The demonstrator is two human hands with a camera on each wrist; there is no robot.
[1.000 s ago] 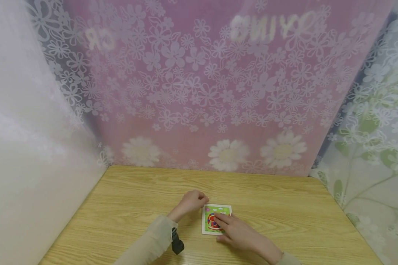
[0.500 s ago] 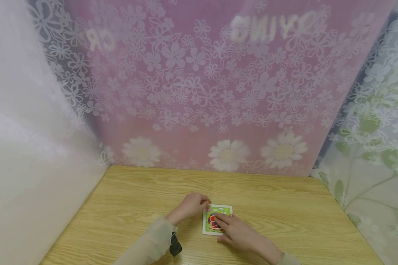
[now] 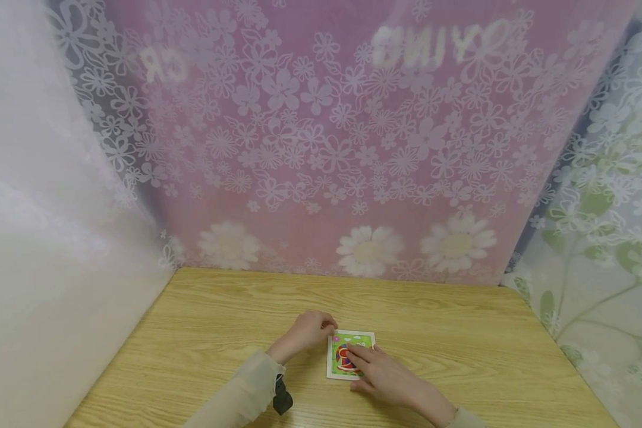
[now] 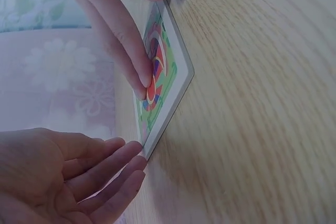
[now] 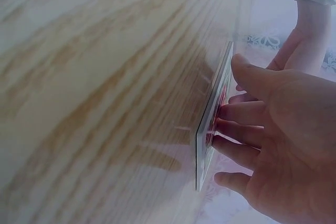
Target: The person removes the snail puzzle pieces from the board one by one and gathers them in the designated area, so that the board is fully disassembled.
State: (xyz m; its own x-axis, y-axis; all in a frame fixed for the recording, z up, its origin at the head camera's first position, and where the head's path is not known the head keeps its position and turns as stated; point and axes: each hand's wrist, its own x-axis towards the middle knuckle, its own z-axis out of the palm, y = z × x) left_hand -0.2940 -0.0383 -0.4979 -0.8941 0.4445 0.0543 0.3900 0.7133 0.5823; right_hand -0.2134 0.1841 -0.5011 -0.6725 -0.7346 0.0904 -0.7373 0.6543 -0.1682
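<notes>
A small square picture board (image 3: 338,371) with a white border lies flat on the table. Its green picture carries a red and blue rounded figure, clouds and a pink flower. My left hand (image 3: 305,334) is at the board's far left corner; in the left wrist view the slightly bent fingers (image 4: 113,177) touch that corner, or nearly so. From the right, my right hand (image 3: 387,374) reaches over the board and rests extended fingertips on the figure, covering its right part. The right thumb (image 5: 252,74) is beside the near edge in the right wrist view.
The light wood-grain table (image 3: 235,303) extends around the board. A pink flowered curtain (image 3: 310,148) hangs behind it, with a whitish sheet (image 3: 59,238) on the left and a leaf-patterned one (image 3: 610,249) on the right. A dark device (image 3: 282,398) hangs at the left wrist.
The left hand shifts slightly toward the board's corner, then draws back a little. The right hand stays on the picture, and the board hardly moves.
</notes>
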